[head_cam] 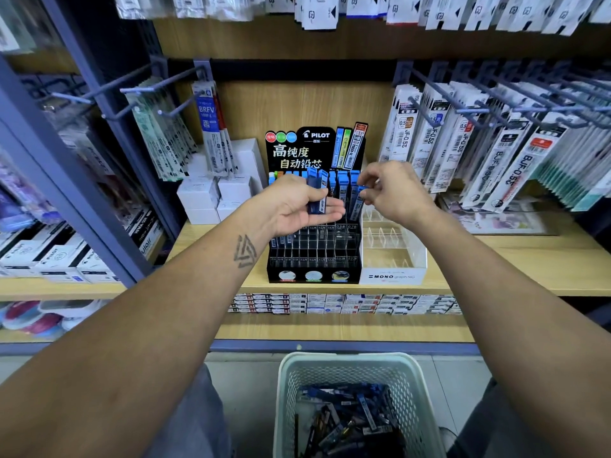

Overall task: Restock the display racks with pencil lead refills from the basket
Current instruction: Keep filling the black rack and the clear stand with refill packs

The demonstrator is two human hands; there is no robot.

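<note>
A black Pilot display rack (314, 252) stands on the wooden shelf, its back rows filled with blue-capped lead refill cases. My left hand (297, 206) is palm up in front of the rack and holds a small bunch of blue refill cases (317, 193) between thumb and fingers. My right hand (390, 193) hovers over the rack's right side and pinches one blue-capped refill case (360, 196) at its top. Below, a pale green basket (287, 385) on the floor holds several more loose refill cases (350, 414).
A clear Mono graph rack (393, 246) with empty slots stands right of the black one. White boxes (205, 200) sit to the left. Hanging refill packs on pegs (496, 150) flank both sides. Stacked boxes (344, 304) fill the shelf below.
</note>
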